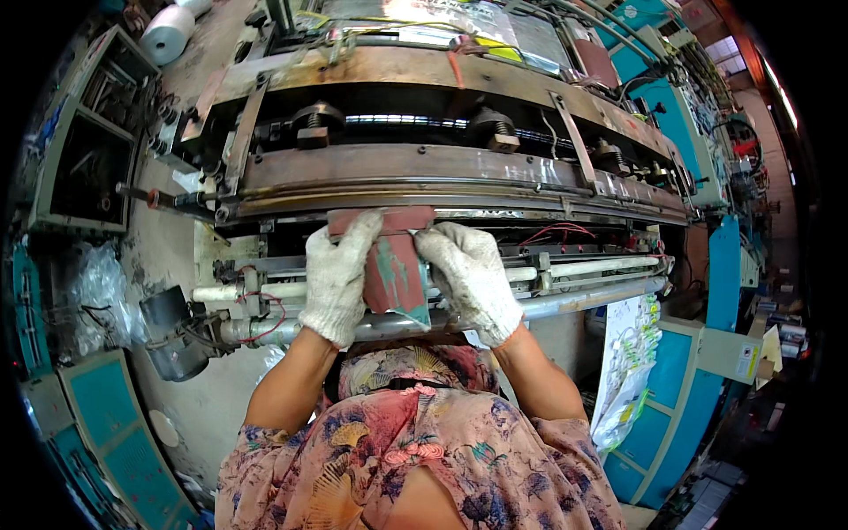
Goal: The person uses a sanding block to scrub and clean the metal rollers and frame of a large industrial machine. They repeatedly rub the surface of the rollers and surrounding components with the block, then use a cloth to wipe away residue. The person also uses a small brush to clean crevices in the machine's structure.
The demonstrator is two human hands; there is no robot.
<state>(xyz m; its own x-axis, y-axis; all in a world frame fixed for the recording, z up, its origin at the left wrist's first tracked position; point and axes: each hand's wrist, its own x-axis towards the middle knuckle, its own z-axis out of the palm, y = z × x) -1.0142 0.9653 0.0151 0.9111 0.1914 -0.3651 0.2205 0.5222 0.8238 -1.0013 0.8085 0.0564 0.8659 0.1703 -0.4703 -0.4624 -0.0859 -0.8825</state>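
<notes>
A reddish-brown strip (382, 276) with uneven green patches hangs between my two hands, its top folded over into a wider band. It looks like worn sheet material; its exact kind I cannot make out. My left hand (336, 276), in a white knit glove, pinches the strip's upper left side with the thumb lying over it. On the other side, my right hand (473, 278), gloved the same way, closes its fingertips on the upper right edge. Just beyond both hands runs the long metal bar (424, 163) of a machine.
A grey roller (583, 299) crosses below my hands, with a white tube and red wires beside it. A dark motor (170, 334) sits at the roller's left end. Teal cabinets (649, 415) stand at right, and clear plastic film (104, 287) lies at left.
</notes>
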